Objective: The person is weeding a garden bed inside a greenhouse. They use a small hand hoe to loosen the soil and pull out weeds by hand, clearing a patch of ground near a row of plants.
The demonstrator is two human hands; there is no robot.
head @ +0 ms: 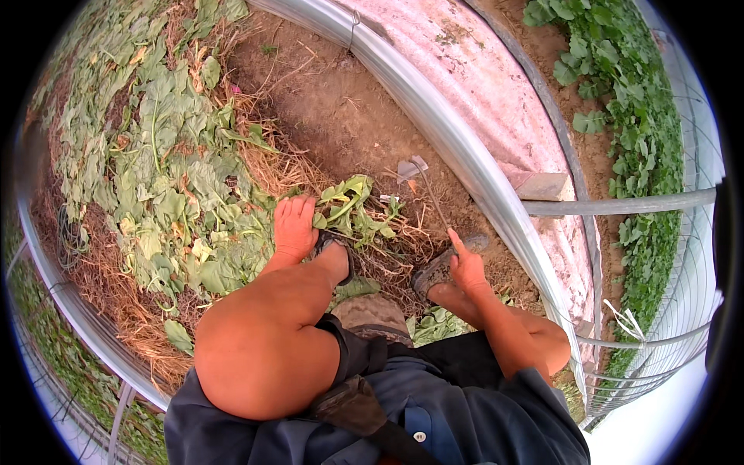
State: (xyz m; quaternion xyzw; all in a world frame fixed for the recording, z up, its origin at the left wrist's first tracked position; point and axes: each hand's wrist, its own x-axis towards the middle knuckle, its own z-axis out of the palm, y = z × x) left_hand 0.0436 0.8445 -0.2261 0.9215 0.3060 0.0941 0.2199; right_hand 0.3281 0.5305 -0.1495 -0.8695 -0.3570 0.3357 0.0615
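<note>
My left hand [294,225] is on the wilted leaves just left of my left shoe [343,256], its fingers curled at the edge of a cut leafy plant [349,209]; whether they grip a stem cannot be told. In my right hand [467,263] is a thin metal rod-like tool [433,195], its index finger laid along it. The tool points away from me, its far end near a pale flat scrap [408,169] on the soil. Under my right hand is my right shoe [436,272]. Dry stems and roots [383,256] lie between my shoes.
Wilted leaves [168,174] and dry straw [145,331] cover the ground at left. A clear plastic film roll [430,99] curves past bare soil [349,110]. Beyond it are a pinkish sheet [500,104], a block [543,186], a metal pipe [622,206] and green plants [639,133].
</note>
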